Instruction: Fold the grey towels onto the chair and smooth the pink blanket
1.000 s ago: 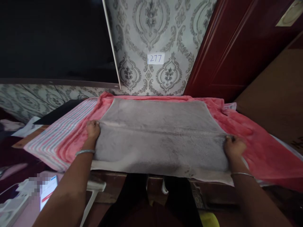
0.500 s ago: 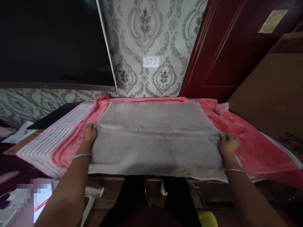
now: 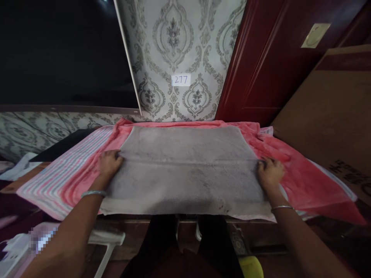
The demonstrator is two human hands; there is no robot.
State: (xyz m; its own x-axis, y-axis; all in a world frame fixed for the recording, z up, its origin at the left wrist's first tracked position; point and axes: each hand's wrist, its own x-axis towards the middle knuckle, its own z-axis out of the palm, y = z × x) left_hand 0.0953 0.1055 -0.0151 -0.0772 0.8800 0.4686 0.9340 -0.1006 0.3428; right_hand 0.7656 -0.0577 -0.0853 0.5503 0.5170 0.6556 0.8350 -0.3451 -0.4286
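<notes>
A grey towel (image 3: 185, 177) lies spread out flat, with a low crease running across its middle and small dark marks near its front edge. My left hand (image 3: 110, 164) rests at the towel's left edge, its fingers apart and loosened. At the right edge, my right hand (image 3: 271, 173) touches the cloth with fingers spread. Beneath the towel is a pink-red blanket (image 3: 301, 170), whose striped part (image 3: 66, 166) shows on the left.
A dark television screen (image 3: 63, 54) stands at the back left. Patterned wallpaper carries a paper label reading 277 (image 3: 181, 80). On the right are a dark red door (image 3: 261, 69) and a large cardboard box (image 3: 333, 104). A yellow object (image 3: 251, 267) sits low in front.
Both hands were closed on the towel's side edges; now their fingers have loosened. The crease across the towel looks flatter. The view has shifted slightly.
</notes>
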